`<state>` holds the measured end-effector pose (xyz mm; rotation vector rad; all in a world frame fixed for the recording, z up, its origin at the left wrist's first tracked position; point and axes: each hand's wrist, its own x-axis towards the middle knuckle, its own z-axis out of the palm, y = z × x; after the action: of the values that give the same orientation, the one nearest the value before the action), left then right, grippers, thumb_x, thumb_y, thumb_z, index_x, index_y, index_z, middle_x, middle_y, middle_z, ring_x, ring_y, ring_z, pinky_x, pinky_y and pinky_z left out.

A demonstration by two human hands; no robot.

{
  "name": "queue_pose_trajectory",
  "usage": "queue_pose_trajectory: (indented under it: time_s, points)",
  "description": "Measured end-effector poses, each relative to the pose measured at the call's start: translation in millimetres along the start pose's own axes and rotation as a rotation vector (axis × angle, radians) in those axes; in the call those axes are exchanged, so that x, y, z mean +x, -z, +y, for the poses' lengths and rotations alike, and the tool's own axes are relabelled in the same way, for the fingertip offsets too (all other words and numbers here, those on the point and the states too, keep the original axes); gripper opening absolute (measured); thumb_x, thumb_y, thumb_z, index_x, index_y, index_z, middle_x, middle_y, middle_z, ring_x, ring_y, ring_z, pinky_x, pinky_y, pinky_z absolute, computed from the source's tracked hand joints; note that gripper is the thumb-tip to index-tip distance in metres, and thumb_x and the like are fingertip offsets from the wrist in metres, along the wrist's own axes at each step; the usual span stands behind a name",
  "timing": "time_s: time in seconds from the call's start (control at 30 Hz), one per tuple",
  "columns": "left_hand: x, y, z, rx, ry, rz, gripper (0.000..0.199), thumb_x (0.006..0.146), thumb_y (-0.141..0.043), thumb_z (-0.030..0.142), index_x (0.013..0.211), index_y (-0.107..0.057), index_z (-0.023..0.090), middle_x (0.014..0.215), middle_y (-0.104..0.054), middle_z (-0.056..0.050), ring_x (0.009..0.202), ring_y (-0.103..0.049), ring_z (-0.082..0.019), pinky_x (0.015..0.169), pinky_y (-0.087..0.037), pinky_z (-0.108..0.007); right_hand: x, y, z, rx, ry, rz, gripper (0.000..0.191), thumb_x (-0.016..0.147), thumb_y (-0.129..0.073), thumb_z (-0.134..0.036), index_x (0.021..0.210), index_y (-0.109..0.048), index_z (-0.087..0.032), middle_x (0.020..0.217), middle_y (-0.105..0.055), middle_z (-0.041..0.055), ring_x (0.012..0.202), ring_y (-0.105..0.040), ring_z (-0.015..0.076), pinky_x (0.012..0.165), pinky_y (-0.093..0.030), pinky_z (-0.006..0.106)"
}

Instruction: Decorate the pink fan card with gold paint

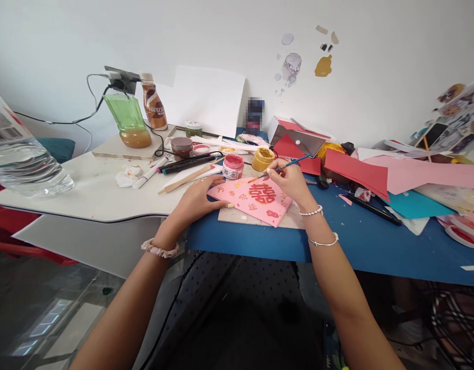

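Observation:
A pink card [240,190] with gold characters, a large red double character in its middle and a small red flower lies on a pale board [237,218] at the table's front edge. My left hand [200,198] grips the card's left corner, thumb along the lower edge; its other fingertips are partly hidden. Pinched in my right hand [288,180] is a thin paintbrush [297,160] with a blue handle, slanted across the card. Its tip is over the upper part of the card, above the red character. Just behind stand open jars of red paint [232,167] and yellow paint [263,159].
Markers [188,163], a wooden stick [185,180] and a crumpled tissue [129,176] lie on the left. A green cup [127,121], a coffee bottle [154,103] and a large water bottle [21,149] stand there. Red paper [356,172] and a black pen [373,209] lie right.

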<state>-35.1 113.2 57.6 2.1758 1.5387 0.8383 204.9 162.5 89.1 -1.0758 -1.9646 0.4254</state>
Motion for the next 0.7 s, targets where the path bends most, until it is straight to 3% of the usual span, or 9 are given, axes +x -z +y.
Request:
queue_pose_trajectory:
  time_s: [0.27, 0.43, 0.7]
  points:
    - [0.4, 0.0, -0.5, -0.004, 0.005, 0.005, 0.065, 0.066, -0.063, 0.049, 0.121, -0.045, 0.02, 0.126, -0.054, -0.008, 0.117, -0.047, -0.027, 0.097, -0.037, -0.041, -0.5, -0.2, -0.1, 0.046, -0.007, 0.01, 0.011, 0.076, -0.05, -0.025, 0.068, -0.054, -0.017, 0.066, -0.063, 0.0016, 0.061, -0.057, 0.0121, 0.056, -0.039, 0.026]
    - [1.0, 0.0, -1.4, -0.016, -0.001, 0.008, 0.065, 0.066, -0.064, 0.049, 0.121, -0.045, 0.019, 0.126, -0.054, -0.008, 0.116, -0.047, -0.027, 0.097, -0.037, -0.041, -2.1, -1.6, -0.8, 0.132, 0.022, -0.077, 0.015, 0.078, -0.051, -0.03, 0.075, -0.056, -0.017, 0.072, -0.064, 0.0026, 0.069, -0.059, 0.0136, 0.06, -0.042, 0.027]
    - [0.3, -0.4, -2.6, -0.012, -0.009, 0.008, 0.064, 0.066, -0.063, 0.049, 0.121, -0.045, 0.022, 0.126, -0.053, -0.007, 0.117, -0.047, -0.027, 0.096, -0.037, -0.04, -3.7, -2.1, -6.0, 0.079, 0.056, -0.136, 0.018, 0.08, -0.05, -0.032, 0.076, -0.058, -0.017, 0.072, -0.06, 0.0017, 0.062, -0.051, 0.0101, 0.055, -0.036, 0.024]
